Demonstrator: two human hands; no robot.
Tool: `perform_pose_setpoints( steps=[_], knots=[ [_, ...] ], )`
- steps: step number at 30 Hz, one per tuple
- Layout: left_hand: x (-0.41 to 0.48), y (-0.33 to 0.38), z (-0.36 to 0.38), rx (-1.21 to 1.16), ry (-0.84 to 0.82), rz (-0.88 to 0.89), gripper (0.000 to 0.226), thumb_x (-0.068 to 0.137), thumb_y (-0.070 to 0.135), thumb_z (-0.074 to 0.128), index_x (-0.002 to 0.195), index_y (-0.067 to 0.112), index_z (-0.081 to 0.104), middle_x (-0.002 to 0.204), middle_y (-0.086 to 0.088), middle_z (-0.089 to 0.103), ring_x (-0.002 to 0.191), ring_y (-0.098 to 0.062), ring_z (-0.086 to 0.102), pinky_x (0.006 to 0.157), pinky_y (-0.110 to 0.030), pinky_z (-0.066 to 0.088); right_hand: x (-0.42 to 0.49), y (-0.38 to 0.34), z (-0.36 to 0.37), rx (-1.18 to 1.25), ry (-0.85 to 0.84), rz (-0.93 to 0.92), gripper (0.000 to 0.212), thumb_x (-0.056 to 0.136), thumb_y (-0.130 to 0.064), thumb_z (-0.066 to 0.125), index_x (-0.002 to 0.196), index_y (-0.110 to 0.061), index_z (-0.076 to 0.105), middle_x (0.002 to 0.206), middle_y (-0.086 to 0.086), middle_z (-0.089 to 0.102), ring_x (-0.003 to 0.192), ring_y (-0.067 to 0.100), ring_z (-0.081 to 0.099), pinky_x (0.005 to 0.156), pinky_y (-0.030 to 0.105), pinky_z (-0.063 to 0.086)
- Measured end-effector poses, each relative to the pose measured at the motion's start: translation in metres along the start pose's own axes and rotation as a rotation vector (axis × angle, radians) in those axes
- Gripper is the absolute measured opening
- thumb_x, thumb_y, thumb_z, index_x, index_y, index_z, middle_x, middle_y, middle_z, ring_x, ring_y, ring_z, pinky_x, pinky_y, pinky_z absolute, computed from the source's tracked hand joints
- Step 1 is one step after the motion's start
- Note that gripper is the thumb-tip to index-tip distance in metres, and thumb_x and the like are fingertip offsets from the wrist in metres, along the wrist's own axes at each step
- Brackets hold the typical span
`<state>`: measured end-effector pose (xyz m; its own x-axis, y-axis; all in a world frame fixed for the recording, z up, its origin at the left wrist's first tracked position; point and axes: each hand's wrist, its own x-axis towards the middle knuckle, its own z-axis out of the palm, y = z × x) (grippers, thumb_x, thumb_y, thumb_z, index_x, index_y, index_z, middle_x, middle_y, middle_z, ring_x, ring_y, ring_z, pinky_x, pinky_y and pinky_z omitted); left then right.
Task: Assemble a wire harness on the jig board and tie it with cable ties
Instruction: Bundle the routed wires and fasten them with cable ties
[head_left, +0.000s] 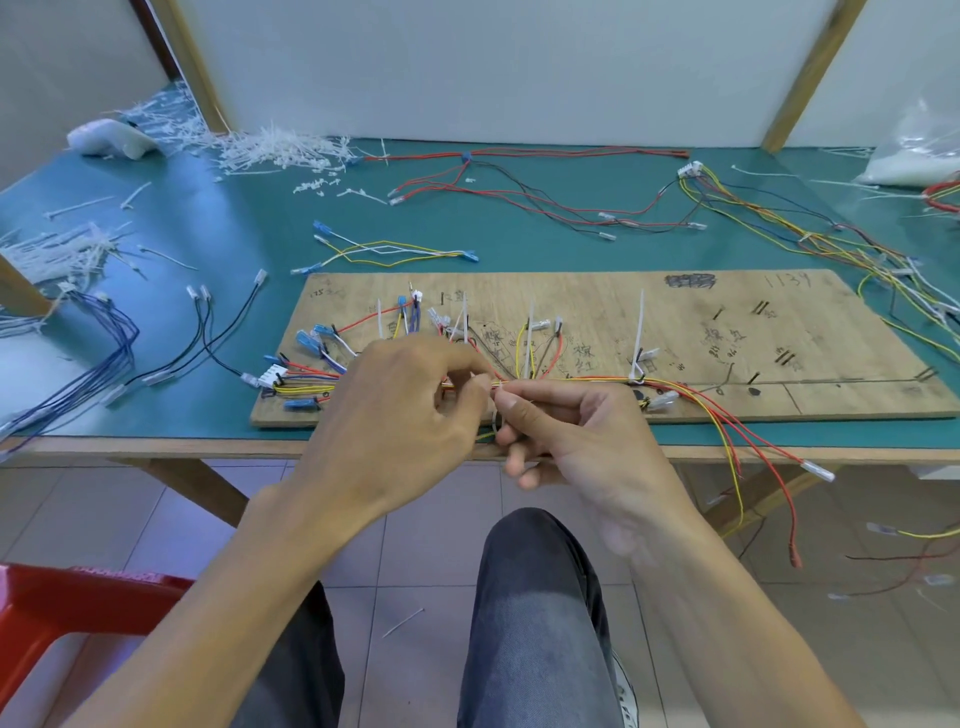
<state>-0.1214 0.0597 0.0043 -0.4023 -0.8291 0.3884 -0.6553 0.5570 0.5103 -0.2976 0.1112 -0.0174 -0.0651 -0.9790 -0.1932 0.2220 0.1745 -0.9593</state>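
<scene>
A wooden jig board (727, 332) lies on the green table. A bundle of red, yellow and orange wires (571, 382) runs along its front edge, with several white cable ties (638, 332) standing upright from it. My left hand (400, 415) pinches the wire bundle near the board's front middle. My right hand (566, 431) sits just to the right of it, with its fingers curled round a white cable tie (494, 415) at the bundle. White and blue connectors (311, 340) cluster at the board's left end. Loose red and yellow wire ends (753, 447) hang off the table's front edge.
Heaps of white cable ties (270, 148) lie at the back left and the far left (52, 254). Loose harnesses lie behind the board (519, 197), to the right (810, 234) and to the left (104, 343). A red stool (62, 603) stands at the lower left.
</scene>
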Motion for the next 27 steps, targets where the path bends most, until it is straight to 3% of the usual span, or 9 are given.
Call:
perform_pose_setpoints(
  steps=[2, 6, 8, 10, 14, 23, 27],
  knots=[
    [0.008, 0.004, -0.001, 0.060, -0.032, 0.009, 0.019, 0.093, 0.043, 0.058, 0.093, 0.036, 0.076, 0.075, 0.023, 0.062, 0.075, -0.002, 0.055, 0.069, -0.031, 0.044, 0.000, 0.000, 0.000, -0.002, -0.002, 0.002, 0.012, 0.096, -0.014, 0.076, 0.105, -0.007, 0.081, 0.073, 0.014, 0.071, 0.050, 0.017, 0.063, 0.047, 0.025, 0.053],
    [0.022, 0.005, -0.001, 0.026, -0.125, -0.044, 0.010, 0.093, 0.038, 0.070, 0.087, 0.034, 0.078, 0.066, 0.035, 0.057, 0.064, -0.001, 0.054, 0.060, -0.025, 0.036, -0.001, -0.001, 0.001, 0.018, 0.006, -0.002, 0.015, 0.096, -0.011, 0.074, 0.110, -0.006, 0.080, 0.074, 0.015, 0.071, 0.051, 0.017, 0.065, 0.049, 0.024, 0.054],
    [0.026, 0.004, -0.003, 0.027, -0.149, -0.027, 0.009, 0.092, 0.036, 0.072, 0.086, 0.033, 0.078, 0.061, 0.028, 0.058, 0.065, -0.002, 0.054, 0.059, -0.021, 0.035, -0.001, 0.000, 0.001, 0.025, 0.013, -0.004, 0.016, 0.096, -0.010, 0.075, 0.109, -0.005, 0.080, 0.074, 0.015, 0.072, 0.051, 0.017, 0.065, 0.049, 0.024, 0.054],
    [0.027, 0.005, -0.004, 0.047, -0.140, 0.020, 0.008, 0.092, 0.034, 0.072, 0.087, 0.032, 0.076, 0.061, 0.022, 0.056, 0.066, -0.001, 0.053, 0.061, -0.027, 0.039, -0.001, 0.000, 0.001, 0.033, 0.014, -0.004, 0.016, 0.095, -0.012, 0.076, 0.109, -0.006, 0.081, 0.075, 0.016, 0.072, 0.053, 0.017, 0.067, 0.050, 0.025, 0.056],
    [0.026, 0.008, 0.002, 0.047, -0.037, 0.093, 0.008, 0.094, 0.027, 0.071, 0.086, 0.027, 0.070, 0.073, 0.019, 0.056, 0.068, 0.003, 0.051, 0.066, -0.032, 0.044, -0.001, -0.003, 0.002, 0.051, 0.034, 0.018, 0.018, 0.093, -0.016, 0.079, 0.109, -0.008, 0.081, 0.080, 0.017, 0.075, 0.057, 0.019, 0.071, 0.052, 0.025, 0.058],
    [0.040, 0.013, 0.007, -0.110, 0.299, 0.085, 0.012, 0.101, 0.014, 0.064, 0.089, 0.013, 0.066, 0.075, 0.015, 0.053, 0.067, 0.001, 0.048, 0.065, -0.015, 0.033, -0.001, -0.001, 0.008, 0.016, 0.077, 0.040, 0.010, 0.095, -0.010, 0.077, 0.103, -0.005, 0.078, 0.071, 0.020, 0.073, 0.051, 0.022, 0.070, 0.047, 0.025, 0.055],
    [0.044, 0.017, 0.014, -0.118, 0.274, 0.109, 0.012, 0.101, 0.011, 0.063, 0.088, 0.010, 0.065, 0.076, 0.013, 0.050, 0.068, 0.002, 0.045, 0.065, -0.015, 0.031, 0.002, 0.000, 0.012, -0.024, 0.095, 0.058, 0.008, 0.096, -0.010, 0.076, 0.103, -0.005, 0.077, 0.069, 0.020, 0.073, 0.049, 0.023, 0.069, 0.044, 0.024, 0.052]
  ],
)
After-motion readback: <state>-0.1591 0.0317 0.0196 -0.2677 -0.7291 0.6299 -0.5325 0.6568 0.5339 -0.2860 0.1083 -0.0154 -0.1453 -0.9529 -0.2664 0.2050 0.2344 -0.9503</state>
